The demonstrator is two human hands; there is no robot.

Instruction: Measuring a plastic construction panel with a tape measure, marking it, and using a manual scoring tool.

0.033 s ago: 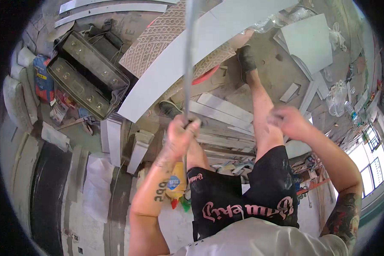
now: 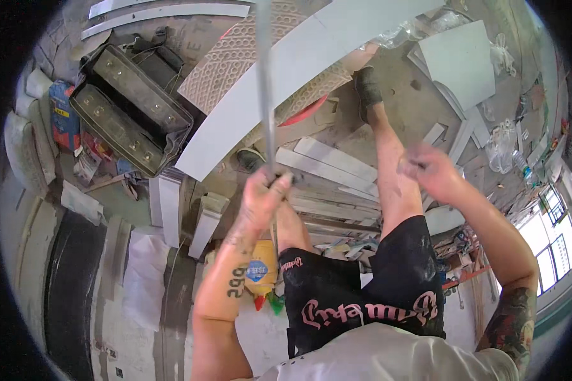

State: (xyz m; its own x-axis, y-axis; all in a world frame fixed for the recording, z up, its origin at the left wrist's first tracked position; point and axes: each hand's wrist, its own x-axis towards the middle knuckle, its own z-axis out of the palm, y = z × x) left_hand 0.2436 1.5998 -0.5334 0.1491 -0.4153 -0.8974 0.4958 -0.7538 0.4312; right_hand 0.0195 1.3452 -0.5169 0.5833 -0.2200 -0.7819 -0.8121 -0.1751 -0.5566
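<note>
My left hand [image 2: 265, 193] is closed around a long grey rod [image 2: 265, 82], which runs upright from the top edge of the view down between my legs. A small dark piece shows at the grip. My right hand [image 2: 429, 171], blurred, is raised over my right shin with its fingers drawn together; a small dark shape at the fingertips cannot be made out. Beyond the rod lie a long curved white panel [image 2: 229, 120] and a textured beige board [image 2: 210, 82]. A red curved item [image 2: 302, 111] shows under the board's edge.
An open dark toolbox [image 2: 130, 108] is at upper left, near blue-and-red bags [image 2: 67, 117]. White strips [image 2: 327, 159] lie ahead, square panels [image 2: 457, 60] at upper right with plastic wrap [image 2: 502, 146]. A yellow bag [image 2: 257, 270] is by my left leg. A window [image 2: 553, 247] is at right.
My left hand and the rod have shifted slightly to the left. My right hand has moved a little upward and is blurred by motion.
</note>
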